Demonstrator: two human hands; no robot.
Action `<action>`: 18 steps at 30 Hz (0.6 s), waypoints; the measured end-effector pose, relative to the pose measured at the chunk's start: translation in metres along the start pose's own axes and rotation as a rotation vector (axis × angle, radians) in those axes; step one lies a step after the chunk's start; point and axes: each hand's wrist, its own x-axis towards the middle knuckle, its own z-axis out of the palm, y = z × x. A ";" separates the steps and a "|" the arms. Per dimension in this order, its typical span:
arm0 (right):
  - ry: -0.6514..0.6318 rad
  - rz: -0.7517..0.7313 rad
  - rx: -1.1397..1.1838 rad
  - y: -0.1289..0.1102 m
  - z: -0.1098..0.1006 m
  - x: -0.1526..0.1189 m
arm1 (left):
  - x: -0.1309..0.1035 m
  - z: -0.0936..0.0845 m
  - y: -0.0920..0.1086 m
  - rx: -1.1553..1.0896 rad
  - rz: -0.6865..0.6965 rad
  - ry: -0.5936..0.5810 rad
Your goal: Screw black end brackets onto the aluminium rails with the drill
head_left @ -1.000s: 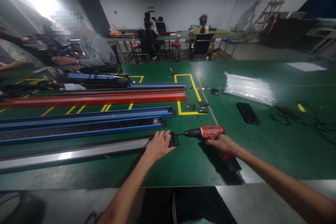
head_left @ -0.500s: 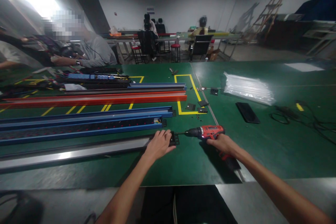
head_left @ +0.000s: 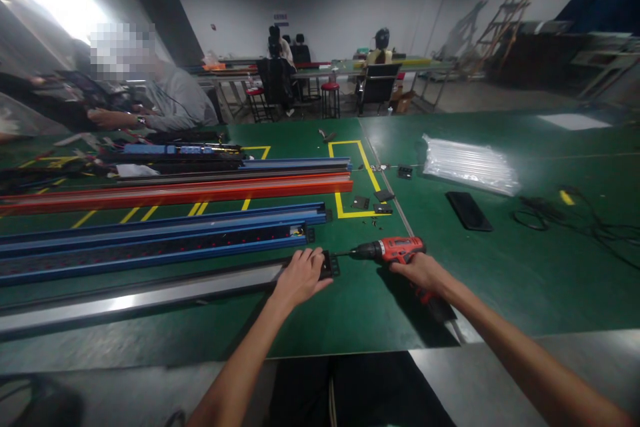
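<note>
My right hand (head_left: 423, 273) is wrapped around the grip of a red and black cordless drill (head_left: 395, 249). The drill lies level, its long bit pointing left at a black end cap (head_left: 327, 265); the bit's tip meets or nearly meets the cap. That cap sits on the right end of a long black and silver metal profile (head_left: 200, 285). Across this end my left hand (head_left: 301, 275) is closed, fingers over the far edge and thumb on the near side. Beyond it lie two blue profiles (head_left: 270, 216), each with a black end piece.
An orange profile (head_left: 280, 188) lies farther back. Small black caps (head_left: 361, 203) and screws sit near yellow tape. Right of them are a plastic-wrapped bundle (head_left: 467, 163), a black phone-like slab (head_left: 469, 211) and cables (head_left: 545, 213). A co-worker (head_left: 175, 97) sits at the far left.
The camera view has shifted slightly. Both hands, the drill and the profile keep nearly the same places relative to each other.
</note>
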 end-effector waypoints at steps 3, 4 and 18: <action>0.009 -0.004 -0.039 0.000 -0.001 0.000 | 0.000 0.000 0.000 -0.001 -0.010 0.003; 0.008 -0.014 -0.050 -0.001 -0.001 0.001 | 0.000 -0.001 0.000 0.000 -0.011 0.001; -0.015 -0.024 -0.015 -0.001 -0.001 -0.002 | -0.001 0.001 0.000 0.009 0.004 -0.021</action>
